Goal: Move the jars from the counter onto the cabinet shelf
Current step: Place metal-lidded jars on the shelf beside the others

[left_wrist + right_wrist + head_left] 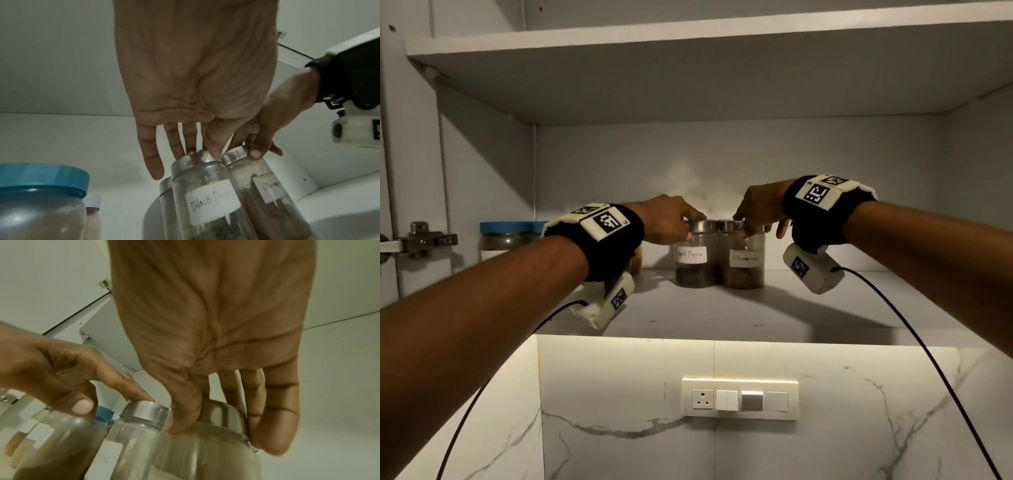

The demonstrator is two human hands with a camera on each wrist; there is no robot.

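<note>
Two clear jars with steel lids stand side by side, touching, on the cabinet shelf [722, 308]. The left one is labelled Black Pepper [697, 255] [209, 194]. The right one is labelled Cinnamon [743, 257] [271, 191] [205, 451]. My left hand [678, 219] [195, 81] [51, 361] reaches down from above and pinches the black pepper jar's lid with thumb and fingertips. In the same way my right hand [755, 210] [283, 110] [216, 321] grips the cinnamon jar's lid. Both jar bottoms seem to rest on the shelf.
A big jar with a blue lid [510, 236] [41, 194] stands at the shelf's left, with smaller jars near it. Another steel-lidded jar [164, 191] is right behind the black pepper jar. A door hinge [421, 240] sticks out at far left. A higher shelf [688, 37] hangs overhead.
</note>
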